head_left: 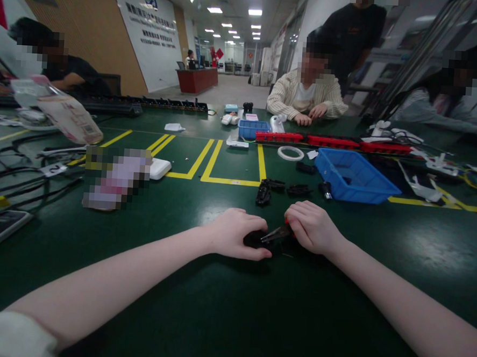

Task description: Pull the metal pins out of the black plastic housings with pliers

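Note:
Just above the green table, my left hand (241,233) curls its thumb and fingers around a small dark part (255,237); its exact kind is hard to make out. My right hand (310,227) is closed around the handles of needle-nose pliers (276,233), a bit of red showing at the grip. The pliers' tips point left and reach the dark part between my left thumb and fingers. Whether the jaws grip it cannot be seen. Beyond my hands lie several black plastic pieces (264,192).
A blue bin (357,180) stands right of the black pieces, near a white ring (290,153). Red strips (333,142) and a smaller blue box (253,129) lie farther back. Left are a phone (119,184), a white case (159,169) and black cables (24,171). A person (308,91) sits opposite.

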Motion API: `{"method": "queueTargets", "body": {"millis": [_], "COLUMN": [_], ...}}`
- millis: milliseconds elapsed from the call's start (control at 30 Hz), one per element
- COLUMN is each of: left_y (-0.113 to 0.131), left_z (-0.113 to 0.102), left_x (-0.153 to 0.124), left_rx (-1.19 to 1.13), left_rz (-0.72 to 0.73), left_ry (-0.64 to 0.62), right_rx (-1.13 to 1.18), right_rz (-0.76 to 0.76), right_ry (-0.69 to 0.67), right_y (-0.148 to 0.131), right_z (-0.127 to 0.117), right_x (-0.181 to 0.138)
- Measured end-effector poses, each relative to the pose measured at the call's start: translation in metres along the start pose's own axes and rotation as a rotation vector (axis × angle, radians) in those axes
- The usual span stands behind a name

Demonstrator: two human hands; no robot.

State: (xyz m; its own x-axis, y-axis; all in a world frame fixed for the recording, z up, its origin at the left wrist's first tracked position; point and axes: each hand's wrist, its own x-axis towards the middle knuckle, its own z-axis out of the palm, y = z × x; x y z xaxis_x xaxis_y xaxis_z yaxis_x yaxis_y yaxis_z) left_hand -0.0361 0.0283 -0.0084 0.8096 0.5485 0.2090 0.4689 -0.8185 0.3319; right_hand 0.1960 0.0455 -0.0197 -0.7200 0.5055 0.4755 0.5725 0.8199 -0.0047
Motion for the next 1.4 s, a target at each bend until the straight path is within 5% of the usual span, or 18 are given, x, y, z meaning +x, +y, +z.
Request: {"method": "queueTargets", "body": {"millis": [1400], "left_y": [-0.001], "left_z": [0.009], "left_x": [-0.001], "left_rx": [0.239], "left_rz": [-0.058], "left_ry": [0.032], "right_rx": [0.057], "right_rz": [0.091], "right_ry": [0.026], "right_y": [-0.004], "right_z": [0.001], "right_x": [0.001]}}
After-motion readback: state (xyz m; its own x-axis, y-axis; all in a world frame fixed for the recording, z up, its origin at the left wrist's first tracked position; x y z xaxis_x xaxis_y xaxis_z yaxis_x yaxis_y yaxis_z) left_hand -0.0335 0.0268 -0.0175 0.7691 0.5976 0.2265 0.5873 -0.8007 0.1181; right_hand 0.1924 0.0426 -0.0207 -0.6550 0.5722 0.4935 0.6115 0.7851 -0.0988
